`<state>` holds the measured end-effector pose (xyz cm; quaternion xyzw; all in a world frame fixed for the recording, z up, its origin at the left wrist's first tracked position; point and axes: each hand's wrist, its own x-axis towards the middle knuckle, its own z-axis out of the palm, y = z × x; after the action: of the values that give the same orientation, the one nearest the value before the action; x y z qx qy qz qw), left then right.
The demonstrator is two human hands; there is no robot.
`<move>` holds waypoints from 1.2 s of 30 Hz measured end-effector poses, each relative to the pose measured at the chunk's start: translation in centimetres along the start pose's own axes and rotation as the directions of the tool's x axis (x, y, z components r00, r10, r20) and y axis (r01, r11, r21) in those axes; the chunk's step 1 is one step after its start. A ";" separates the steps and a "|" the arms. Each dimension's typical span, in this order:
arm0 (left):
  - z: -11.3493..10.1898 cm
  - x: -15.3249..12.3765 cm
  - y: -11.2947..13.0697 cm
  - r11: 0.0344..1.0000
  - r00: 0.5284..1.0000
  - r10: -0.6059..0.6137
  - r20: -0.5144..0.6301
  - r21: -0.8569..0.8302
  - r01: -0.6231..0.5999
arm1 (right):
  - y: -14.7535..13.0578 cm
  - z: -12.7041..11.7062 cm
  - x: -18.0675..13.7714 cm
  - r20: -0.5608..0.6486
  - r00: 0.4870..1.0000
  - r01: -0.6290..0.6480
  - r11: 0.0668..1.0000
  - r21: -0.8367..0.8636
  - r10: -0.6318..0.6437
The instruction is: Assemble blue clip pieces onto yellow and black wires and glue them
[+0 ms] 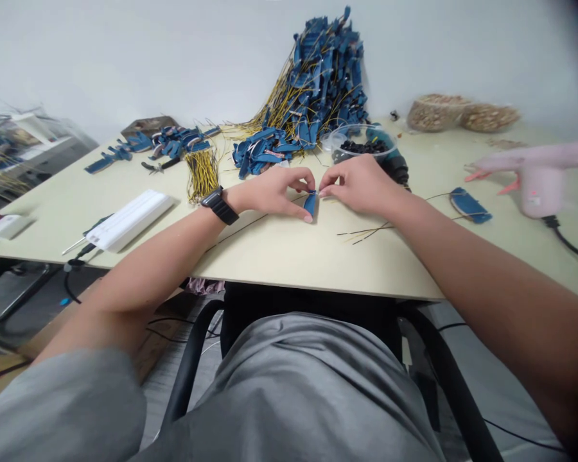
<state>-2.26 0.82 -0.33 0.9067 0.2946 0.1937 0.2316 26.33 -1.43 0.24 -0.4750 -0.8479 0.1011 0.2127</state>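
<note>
My left fingers [300, 183] are closed on the small blue strip [310, 206], right fingers [328, 185] pinching the thin wire [313, 192] at its far end; strip stands between both hands, long axis running away from me, far end leaning right, left hand nearer, over the bench [264, 253] toward its front edge.

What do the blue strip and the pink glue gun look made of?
The blue strip looks like matte, stiff plastic or coated card, going by its flat, clean edges; it is too small to tell which. The glue gun looks like smooth moulded plastic with a soft sheen.
</note>
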 end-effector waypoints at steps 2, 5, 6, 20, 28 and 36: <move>0.0 0.0 -0.1 1.000 1.000 0.013 -0.001 -0.003 -0.013 | 0.0 0.0 0.0 0.002 1.000 -0.010 1.000 0.000 0.010; 0.1 0.1 -0.2 0.999 0.999 0.032 -0.005 -0.015 -0.032 | -0.2 0.1 0.1 0.002 1.000 -0.018 1.000 -0.001 0.018; 0.1 0.1 -0.2 0.999 0.999 0.034 -0.008 -0.019 -0.034 | -0.2 0.2 0.1 0.003 1.000 -0.016 1.000 0.000 0.016; 0.1 0.0 0.1 1.000 1.000 -0.002 -0.010 -0.005 0.002 | 0.1 0.7 0.6 0.008 1.000 0.026 1.000 0.011 -0.026; 0.0 0.3 -0.1 0.999 0.999 -0.035 -0.018 0.006 0.035 | -0.3 0.7 0.8 0.027 1.000 -0.008 1.000 0.007 0.008; -0.1 0.3 -0.6 0.999 0.999 -0.034 -0.007 -0.019 0.034 | -0.4 1.0 1.0 0.023 1.000 0.005 1.000 -0.015 -0.005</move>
<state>-2.34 1.42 -0.50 0.8986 0.3091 0.1957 0.2423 25.16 -0.74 -0.23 -0.4733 -0.8522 0.0993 0.1997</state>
